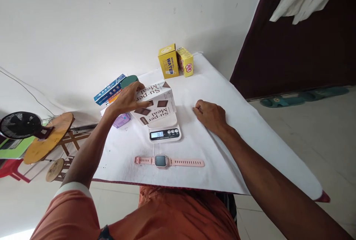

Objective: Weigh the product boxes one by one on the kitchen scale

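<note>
My left hand [129,98] grips a white "Su-per Meal" box [158,107], fingers over its far edge and thumb along its near side. The box is at the white digital kitchen scale [164,132], covering part of its platform; whether it rests there with its full weight I cannot tell. Lit digits on the display seem to read 363. To the right of the scale, my right hand [210,116] rests on the table with its fingers curled in and nothing visible in them. A pink smartwatch [160,161] lies flat in front of the scale, its strap stretched out.
Two yellow boxes [168,62] stand at the table's back edge by the wall. A blue box [109,90], a green round lid [129,81] and a purple packet [121,120] sit left. Beyond the table are a black fan [20,126] and a wooden stool [55,169].
</note>
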`<action>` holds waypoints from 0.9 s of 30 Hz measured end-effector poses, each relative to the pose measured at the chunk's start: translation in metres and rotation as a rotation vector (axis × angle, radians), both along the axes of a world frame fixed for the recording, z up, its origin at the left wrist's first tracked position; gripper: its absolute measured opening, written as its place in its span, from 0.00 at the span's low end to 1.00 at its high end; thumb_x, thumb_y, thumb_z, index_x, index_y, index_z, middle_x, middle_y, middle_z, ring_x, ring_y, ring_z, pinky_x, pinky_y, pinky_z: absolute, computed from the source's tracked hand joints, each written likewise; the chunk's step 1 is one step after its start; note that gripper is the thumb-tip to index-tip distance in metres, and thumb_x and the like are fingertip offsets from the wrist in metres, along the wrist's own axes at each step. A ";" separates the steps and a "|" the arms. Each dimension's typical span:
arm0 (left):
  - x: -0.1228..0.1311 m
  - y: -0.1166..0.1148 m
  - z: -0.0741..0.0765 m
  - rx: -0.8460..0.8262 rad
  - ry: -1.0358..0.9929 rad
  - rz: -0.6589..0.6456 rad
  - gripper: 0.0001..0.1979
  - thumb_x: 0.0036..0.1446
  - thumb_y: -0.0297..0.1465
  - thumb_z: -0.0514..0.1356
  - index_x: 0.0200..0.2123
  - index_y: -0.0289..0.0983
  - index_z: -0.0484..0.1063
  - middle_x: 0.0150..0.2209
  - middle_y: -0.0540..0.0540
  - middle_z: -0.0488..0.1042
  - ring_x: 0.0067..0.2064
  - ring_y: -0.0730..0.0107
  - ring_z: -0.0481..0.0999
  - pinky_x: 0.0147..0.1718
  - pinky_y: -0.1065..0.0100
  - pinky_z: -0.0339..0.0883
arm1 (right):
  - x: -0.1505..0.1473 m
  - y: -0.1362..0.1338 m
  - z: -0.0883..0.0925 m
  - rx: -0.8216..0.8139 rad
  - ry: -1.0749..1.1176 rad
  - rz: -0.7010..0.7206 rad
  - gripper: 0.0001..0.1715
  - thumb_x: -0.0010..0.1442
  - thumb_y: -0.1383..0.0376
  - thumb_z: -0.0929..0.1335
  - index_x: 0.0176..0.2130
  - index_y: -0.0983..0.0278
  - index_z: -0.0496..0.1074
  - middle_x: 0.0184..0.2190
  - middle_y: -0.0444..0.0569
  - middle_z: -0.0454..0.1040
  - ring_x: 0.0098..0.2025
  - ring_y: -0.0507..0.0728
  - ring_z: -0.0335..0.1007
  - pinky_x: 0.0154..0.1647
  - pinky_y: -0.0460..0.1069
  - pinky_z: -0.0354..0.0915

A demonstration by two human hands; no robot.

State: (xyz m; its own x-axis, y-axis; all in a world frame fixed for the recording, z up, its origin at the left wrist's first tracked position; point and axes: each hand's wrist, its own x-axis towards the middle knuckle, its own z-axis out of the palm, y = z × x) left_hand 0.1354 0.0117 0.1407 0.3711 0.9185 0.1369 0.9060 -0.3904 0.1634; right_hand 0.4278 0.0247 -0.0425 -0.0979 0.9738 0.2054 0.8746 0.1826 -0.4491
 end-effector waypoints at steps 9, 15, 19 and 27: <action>-0.001 -0.004 0.004 -0.024 -0.028 -0.043 0.41 0.53 0.49 0.70 0.64 0.38 0.62 0.58 0.38 0.72 0.59 0.52 0.72 0.59 0.50 0.68 | 0.002 0.002 -0.003 -0.004 0.045 -0.017 0.09 0.66 0.63 0.64 0.37 0.60 0.74 0.34 0.51 0.81 0.36 0.61 0.73 0.33 0.51 0.53; 0.004 -0.010 0.000 -0.005 0.067 0.040 0.35 0.54 0.47 0.70 0.59 0.35 0.69 0.57 0.36 0.74 0.57 0.50 0.75 0.58 0.48 0.68 | 0.002 0.003 -0.005 0.008 0.042 -0.017 0.10 0.66 0.62 0.64 0.37 0.60 0.74 0.33 0.51 0.80 0.35 0.62 0.74 0.33 0.52 0.54; -0.018 -0.037 0.008 0.070 0.030 0.130 0.33 0.55 0.47 0.68 0.59 0.36 0.71 0.56 0.39 0.76 0.54 0.52 0.77 0.56 0.51 0.70 | 0.003 0.004 -0.006 0.012 0.048 -0.008 0.10 0.66 0.62 0.64 0.38 0.59 0.75 0.33 0.51 0.80 0.36 0.62 0.74 0.34 0.52 0.56; -0.101 -0.099 -0.010 0.004 0.013 0.355 0.35 0.54 0.49 0.67 0.60 0.36 0.70 0.55 0.39 0.75 0.53 0.50 0.76 0.56 0.52 0.70 | 0.003 0.004 -0.008 -0.010 0.033 -0.013 0.10 0.66 0.60 0.64 0.37 0.59 0.74 0.34 0.52 0.80 0.36 0.62 0.74 0.35 0.52 0.57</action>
State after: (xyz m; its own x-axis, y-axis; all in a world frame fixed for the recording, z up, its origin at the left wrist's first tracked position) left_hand 0.0344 -0.0871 0.1307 0.0308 0.9899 0.1384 0.9874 -0.0517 0.1497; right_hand 0.4312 0.0287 -0.0502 -0.0780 0.9771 0.1981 0.8615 0.1661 -0.4799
